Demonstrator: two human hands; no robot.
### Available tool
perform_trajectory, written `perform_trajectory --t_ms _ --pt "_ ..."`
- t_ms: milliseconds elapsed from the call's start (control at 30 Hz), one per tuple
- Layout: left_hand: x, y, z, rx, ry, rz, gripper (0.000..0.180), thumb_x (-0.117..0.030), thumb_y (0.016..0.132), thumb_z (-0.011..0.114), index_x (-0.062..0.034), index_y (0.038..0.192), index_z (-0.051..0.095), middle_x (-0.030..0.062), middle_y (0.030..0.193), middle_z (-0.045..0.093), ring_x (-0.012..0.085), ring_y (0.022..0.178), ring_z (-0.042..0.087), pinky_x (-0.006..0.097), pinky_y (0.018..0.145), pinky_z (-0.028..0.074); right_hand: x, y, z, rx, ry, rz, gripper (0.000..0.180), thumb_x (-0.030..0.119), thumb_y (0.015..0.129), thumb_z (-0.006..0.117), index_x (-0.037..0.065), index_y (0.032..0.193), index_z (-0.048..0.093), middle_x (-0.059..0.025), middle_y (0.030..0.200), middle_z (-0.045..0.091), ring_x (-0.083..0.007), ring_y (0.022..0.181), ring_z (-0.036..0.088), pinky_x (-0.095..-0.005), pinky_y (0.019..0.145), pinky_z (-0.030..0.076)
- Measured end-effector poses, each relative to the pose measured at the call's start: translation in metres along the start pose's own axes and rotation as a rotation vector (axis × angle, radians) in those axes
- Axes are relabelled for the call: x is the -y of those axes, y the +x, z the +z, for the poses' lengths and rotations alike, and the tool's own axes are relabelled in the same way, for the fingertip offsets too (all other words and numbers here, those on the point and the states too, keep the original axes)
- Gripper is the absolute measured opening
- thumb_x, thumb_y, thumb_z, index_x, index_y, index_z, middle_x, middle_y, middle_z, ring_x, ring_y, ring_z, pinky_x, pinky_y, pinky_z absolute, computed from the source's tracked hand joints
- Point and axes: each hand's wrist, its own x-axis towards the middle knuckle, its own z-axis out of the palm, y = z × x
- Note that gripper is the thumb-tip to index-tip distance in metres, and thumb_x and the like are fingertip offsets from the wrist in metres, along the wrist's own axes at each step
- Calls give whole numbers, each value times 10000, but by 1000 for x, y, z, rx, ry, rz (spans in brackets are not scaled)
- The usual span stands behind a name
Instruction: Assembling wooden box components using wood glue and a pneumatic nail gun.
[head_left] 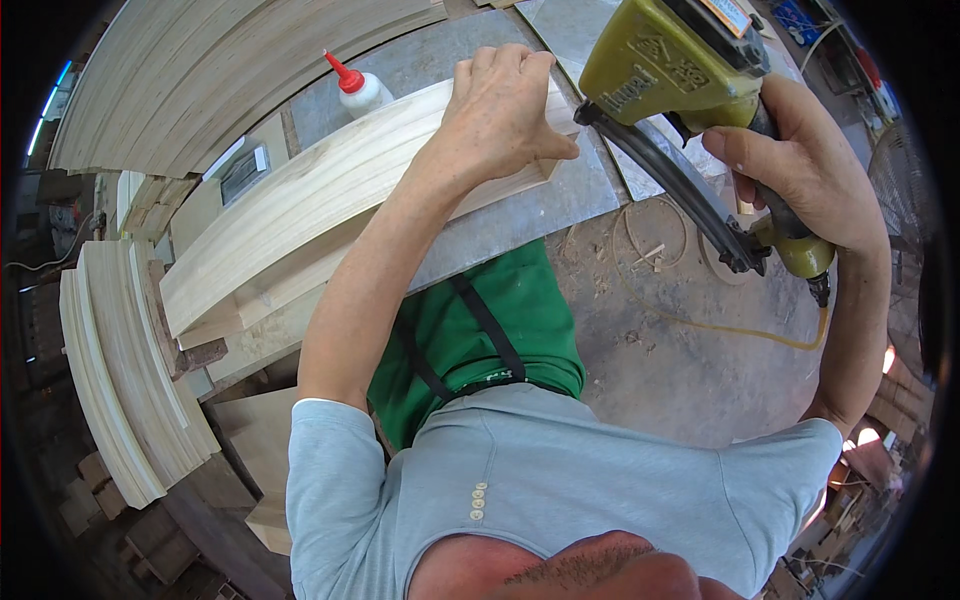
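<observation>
A long, pale wooden box frame lies slantwise on the metal-topped workbench, its near side open. My left hand is closed over its right end, with the fingers across the top board and the thumb on the near side. In my right hand is an olive-green nail gun, gripped by its handle. The gun's nose is close to the right end of the frame; whether they touch, I cannot tell. Its black magazine slopes down toward the handle's base. A yellow air hose is joined there.
Behind the frame stands a white glue bottle with a red nozzle. Stacked pale boards fill the far left, and more curved wooden pieces stand at the left. Wood scraps and hose loops lie on the floor. A fan is at the right.
</observation>
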Motion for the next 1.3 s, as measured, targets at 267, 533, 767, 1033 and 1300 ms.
perform_trajectory --t_ms 267,533,767,1033,1300 --pt "0 1 -1 42 31 -13 744 -330 580 829 29 1171 553 205 1161 542 347 1135 455 449 985 319 0 -3 2 0 10 -2 360 234 812 677 -65 969 553 -63 643 551 -90 464 548 -197 405 441" --pt "-2 2 -1 57 27 -23 737 -330 581 824 20 1173 558 201 1157 548 340 1137 460 449 981 321 14 -3 2 39 -94 -242 360 232 822 673 -65 988 554 -69 641 552 -93 465 553 -201 399 438" --pt "-2 2 -3 72 39 -33 724 -322 582 814 16 1171 563 198 1148 555 336 1131 468 449 976 325 23 -3 4 48 -27 -89 368 242 843 656 -56 1026 544 -65 649 549 -95 472 557 -202 414 450" --pt "-3 3 0 56 52 -19 720 -328 589 809 17 1170 560 198 1152 550 342 1127 468 452 976 331 9 -2 2 60 -13 33 354 243 856 642 -50 1024 539 -54 653 537 -91 478 540 -209 420 439" --pt "3 4 -5 87 28 -11 845 -383 586 819 27 1247 490 211 1193 523 361 1163 440 454 1010 309 15 -8 2 16 152 -45 304 205 848 643 -48 976 534 -26 642 513 -77 478 509 -209 415 402"
